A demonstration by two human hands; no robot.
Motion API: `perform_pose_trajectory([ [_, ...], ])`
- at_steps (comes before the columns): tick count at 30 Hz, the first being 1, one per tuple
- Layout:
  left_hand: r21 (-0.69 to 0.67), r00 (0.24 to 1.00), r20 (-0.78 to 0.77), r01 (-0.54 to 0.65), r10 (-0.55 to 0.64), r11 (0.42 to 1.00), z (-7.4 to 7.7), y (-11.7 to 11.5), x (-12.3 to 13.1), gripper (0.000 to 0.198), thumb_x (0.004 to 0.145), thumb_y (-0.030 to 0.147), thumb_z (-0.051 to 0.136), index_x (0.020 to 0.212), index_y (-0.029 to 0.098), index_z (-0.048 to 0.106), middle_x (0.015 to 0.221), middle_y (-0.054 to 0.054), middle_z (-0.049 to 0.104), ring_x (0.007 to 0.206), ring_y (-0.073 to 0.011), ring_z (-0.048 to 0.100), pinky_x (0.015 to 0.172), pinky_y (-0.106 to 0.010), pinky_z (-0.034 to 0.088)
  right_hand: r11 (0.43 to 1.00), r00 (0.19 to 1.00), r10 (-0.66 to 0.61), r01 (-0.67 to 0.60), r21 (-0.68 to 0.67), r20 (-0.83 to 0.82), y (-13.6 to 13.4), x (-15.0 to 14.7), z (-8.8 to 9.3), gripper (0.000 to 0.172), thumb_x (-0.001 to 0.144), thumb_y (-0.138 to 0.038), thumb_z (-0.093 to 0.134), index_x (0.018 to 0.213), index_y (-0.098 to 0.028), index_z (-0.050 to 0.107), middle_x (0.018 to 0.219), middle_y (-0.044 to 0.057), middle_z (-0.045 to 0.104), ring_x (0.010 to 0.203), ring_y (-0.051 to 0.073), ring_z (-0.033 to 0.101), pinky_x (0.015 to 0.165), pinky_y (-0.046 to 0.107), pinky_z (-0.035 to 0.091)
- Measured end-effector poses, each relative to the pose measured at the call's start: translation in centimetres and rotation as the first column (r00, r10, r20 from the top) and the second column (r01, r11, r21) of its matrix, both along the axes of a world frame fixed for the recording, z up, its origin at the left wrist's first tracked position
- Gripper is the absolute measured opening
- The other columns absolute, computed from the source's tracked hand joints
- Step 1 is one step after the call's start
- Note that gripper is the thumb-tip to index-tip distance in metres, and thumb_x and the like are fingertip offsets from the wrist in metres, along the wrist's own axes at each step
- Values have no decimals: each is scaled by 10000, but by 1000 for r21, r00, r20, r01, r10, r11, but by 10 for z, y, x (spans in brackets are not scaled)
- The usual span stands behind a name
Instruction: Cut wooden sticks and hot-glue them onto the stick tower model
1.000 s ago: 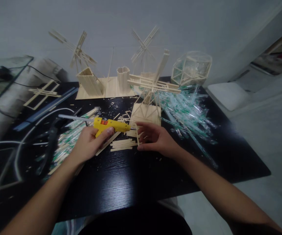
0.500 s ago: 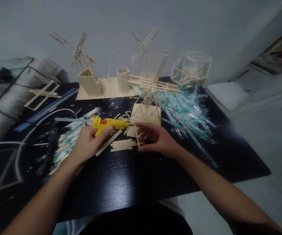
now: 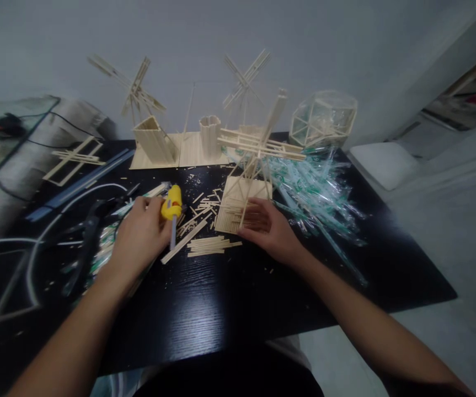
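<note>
My left hand [image 3: 140,237] is closed around a yellow glue gun [image 3: 172,204], which now points away from me with its glue stick toward me. My right hand [image 3: 268,229] rests with curled fingers on the near edge of a square wooden base [image 3: 238,207] carrying a stick windmill frame [image 3: 258,146]. A thin stick seems pinched under its fingers, but I cannot make it out. Loose wooden sticks [image 3: 208,245] lie on the black table [image 3: 221,309] between my hands.
Two more stick windmills [image 3: 138,94] and a stick cup [image 3: 209,135] stand on a wooden board at the back. A clear faceted dome [image 3: 322,118] sits back right, above a heap of green-printed plastic wrappers [image 3: 316,190]. Cables and pliers [image 3: 84,237] lie left.
My left hand has swung the glue gun from lying sideways to pointing away, and pulled it left. My right hand moved forward onto the wooden base.
</note>
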State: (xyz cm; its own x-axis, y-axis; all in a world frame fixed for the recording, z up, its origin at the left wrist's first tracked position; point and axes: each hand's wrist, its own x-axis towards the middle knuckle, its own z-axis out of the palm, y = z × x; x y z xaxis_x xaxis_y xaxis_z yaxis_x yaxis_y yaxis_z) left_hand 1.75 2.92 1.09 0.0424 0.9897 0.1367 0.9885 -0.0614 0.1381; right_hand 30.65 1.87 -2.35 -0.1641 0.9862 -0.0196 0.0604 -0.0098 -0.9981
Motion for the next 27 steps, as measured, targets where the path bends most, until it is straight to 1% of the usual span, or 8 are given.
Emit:
perform_pose_trajectory([
  [4, -113, 991, -103, -99, 88, 989, 0, 0, 1, 441, 889, 392, 543, 1239, 126, 573, 1168, -212, 569, 907, -357, 677, 784, -454, 548, 999, 999, 15, -17, 38, 45, -1, 0, -3, 740, 706, -388, 915, 1321, -245, 529, 1149, 100, 684, 1050, 255, 712, 982, 500, 603],
  [10, -171, 992, -90, -101, 87, 980, -2, 4, -5, 474, 808, 366, 617, 1174, 65, 594, 1104, -246, 581, 1006, -431, 647, 884, -535, 531, 994, 993, 109, -110, 19, 42, -4, -2, 0, 713, 721, -360, 907, 1317, -250, 531, 1165, 89, 657, 1042, 236, 714, 1011, 491, 597],
  [12, -153, 992, -71, -112, 102, 982, 1, 3, -5, 479, 782, 341, 641, 1171, 64, 595, 1136, -247, 566, 1041, -450, 629, 890, -557, 521, 990, 990, 139, -139, 12, 33, -5, -3, 2, 703, 730, -355, 900, 1319, -252, 530, 1165, 84, 652, 1062, 235, 708, 1020, 485, 591],
  [14, -49, 996, -29, -84, 83, 995, 4, 1, -3, 453, 779, 291, 639, 1176, 79, 587, 1187, -231, 539, 1118, -450, 592, 932, -563, 498, 988, 988, 153, -153, 15, 34, -6, -3, 3, 698, 727, -357, 898, 1313, -253, 532, 1172, 81, 646, 1052, 229, 706, 1020, 479, 589],
  [17, 209, 996, 79, 29, -46, 978, 4, -6, 8, 311, 810, 230, 599, 1106, 136, 588, 1208, -180, 531, 1197, -393, 541, 1008, -538, 456, 990, 988, 129, -133, 47, 84, -4, -1, 5, 682, 721, -367, 896, 1294, -247, 547, 1201, 96, 639, 1063, 244, 691, 968, 471, 607],
  [19, 292, 973, 131, 144, -189, 945, 0, -11, 20, 193, 853, 215, 570, 1039, 171, 600, 1179, -149, 563, 1183, -341, 550, 1020, -504, 447, 993, 988, 86, -96, 70, 129, -2, 1, 5, 677, 723, -380, 892, 1291, -240, 552, 1201, 109, 645, 1092, 266, 676, 943, 476, 609],
  [22, 244, 926, 122, 322, -358, 915, -5, -15, 42, 150, 941, 203, 525, 1040, 194, 638, 1135, -116, 633, 1106, -293, 586, 971, -465, 453, 997, 992, 36, -43, 59, 117, 2, 3, 3, 691, 708, -389, 900, 1283, -242, 545, 1165, 94, 658, 1039, 255, 690, 955, 490, 596],
  [27, -15, 840, -9, 542, -542, 840, -4, -9, 80, 187, 980, 154, 494, 1049, 169, 667, 1035, -121, 697, 1013, -296, 630, 896, -443, 463, 1000, 997, -15, 16, 6, -72, 6, 1, -2, 746, 655, -379, 926, 1266, -260, 514, 1114, 52, 652, 938, 217, 717, 927, 460, 604],
])
